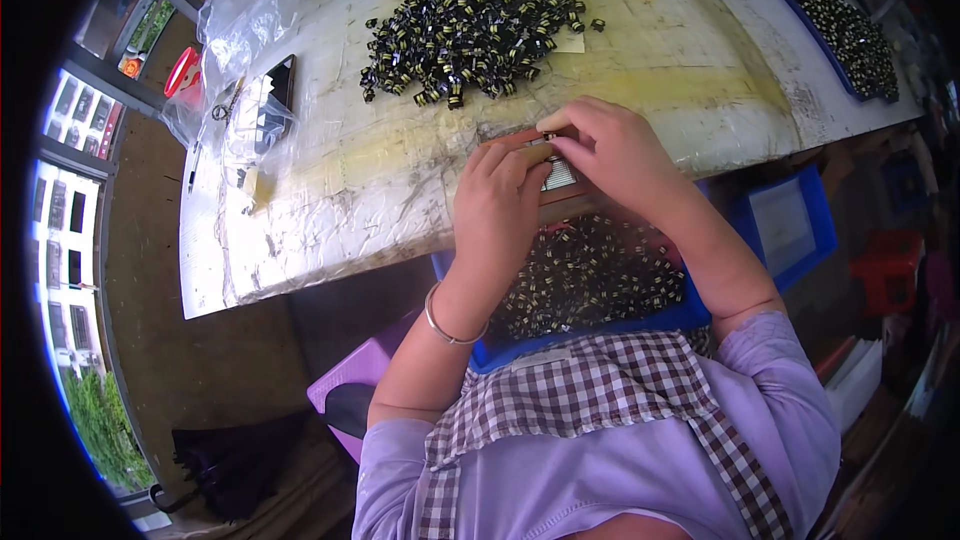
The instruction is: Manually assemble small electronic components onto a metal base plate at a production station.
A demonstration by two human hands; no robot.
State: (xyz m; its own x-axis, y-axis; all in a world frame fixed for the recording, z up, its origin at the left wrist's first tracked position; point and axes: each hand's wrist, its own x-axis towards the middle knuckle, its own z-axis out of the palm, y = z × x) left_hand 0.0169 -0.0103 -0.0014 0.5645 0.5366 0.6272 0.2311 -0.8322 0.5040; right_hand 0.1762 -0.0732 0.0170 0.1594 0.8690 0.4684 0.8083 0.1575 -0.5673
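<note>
My left hand (497, 202) and my right hand (612, 150) meet at the near edge of the work table (330, 190). Together they pinch a small black and yellow part (549, 135) over a small brown holder with a striped plate (560, 177). A big heap of the same small black and yellow parts (470, 25) lies further back on the table. On my lap sits a blue tray (690, 315) filled with several more of these parts (590, 275). A thin bangle is on my left wrist.
Clear plastic bags (240, 30) and a dark flat device (280, 85) lie at the table's left. A long blue tray of parts (845, 30) runs along the far right. A blue bin (790, 220) and red stool (890, 265) stand right of me, a purple stool (365, 365) left.
</note>
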